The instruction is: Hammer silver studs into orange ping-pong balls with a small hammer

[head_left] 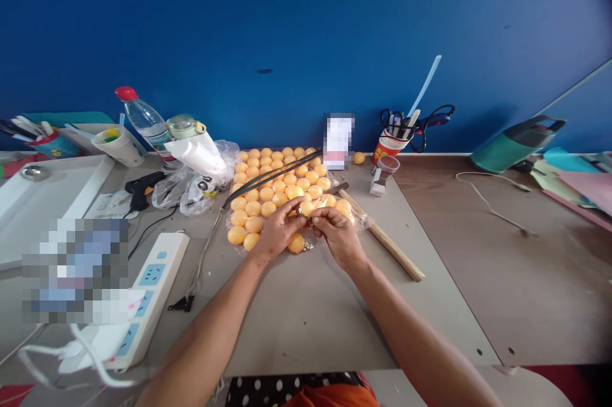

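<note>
My left hand point(278, 229) and my right hand point(340, 236) meet over the front right of a wide layer of orange table tennis balls point(253, 208) in clear plastic. Between the fingertips of both hands sits one orange table tennis ball point(306, 208), the fingers of each closed in a pinch. A small shiny dark spot shows beside it, too small to name. Just below the hands lies another loose-looking ball point(296, 242), with crinkled clear plastic next to it. A dark flat strap point(272, 174) runs diagonally across the balls.
Wooden sticks point(394, 251) lie to the right. On the left are a power strip point(152, 292), a glue gun point(143, 190), a plastic bag point(191, 190) and a bottle point(146, 120). A red cup of tools point(388, 144) and a green flask point(514, 145) stand at the back right.
</note>
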